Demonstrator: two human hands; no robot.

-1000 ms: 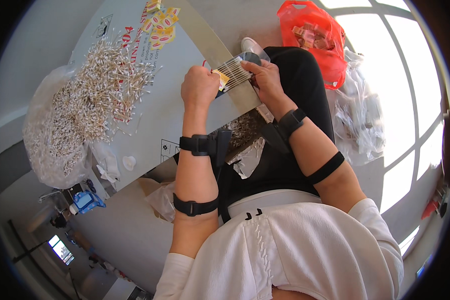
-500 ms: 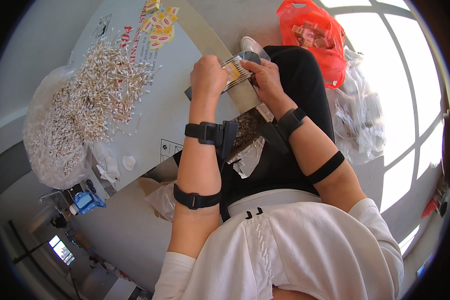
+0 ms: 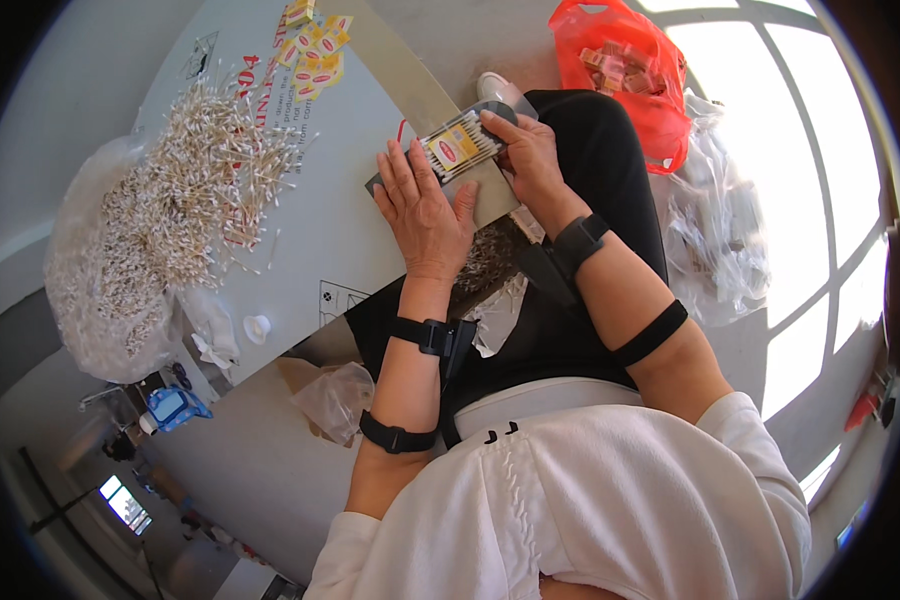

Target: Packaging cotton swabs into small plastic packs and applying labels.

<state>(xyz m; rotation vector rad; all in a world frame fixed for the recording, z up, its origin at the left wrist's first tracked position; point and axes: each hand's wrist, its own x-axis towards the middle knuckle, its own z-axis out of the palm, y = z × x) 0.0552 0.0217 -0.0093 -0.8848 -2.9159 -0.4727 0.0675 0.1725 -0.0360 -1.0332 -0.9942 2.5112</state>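
Note:
My left hand (image 3: 425, 215) lies flat and open, fingers stretched out and together, thumb apart, at the near side of a pack of cotton swabs (image 3: 477, 134). A yellow label card (image 3: 447, 149) with a red oval lies on top of the swabs. At the pack's right end my right hand (image 3: 533, 165) is closed on it, thumb on top; the fingers beneath are hidden. Under the swabs is a dark grey flat piece (image 3: 505, 109), resting across a grey-beige board (image 3: 495, 193) at the table's edge.
A large heap of loose cotton swabs (image 3: 195, 190) spills from a clear bag (image 3: 75, 235) on the table (image 3: 315, 230). More yellow label cards (image 3: 318, 70) lie farther off. Right of my leg are a red bag (image 3: 670, 120) of small packs and clear plastic bags (image 3: 715, 230).
My left hand has opened from a closed grip over the label card and moved back toward me, flattening out. The card now shows fully. My right hand has kept its hold.

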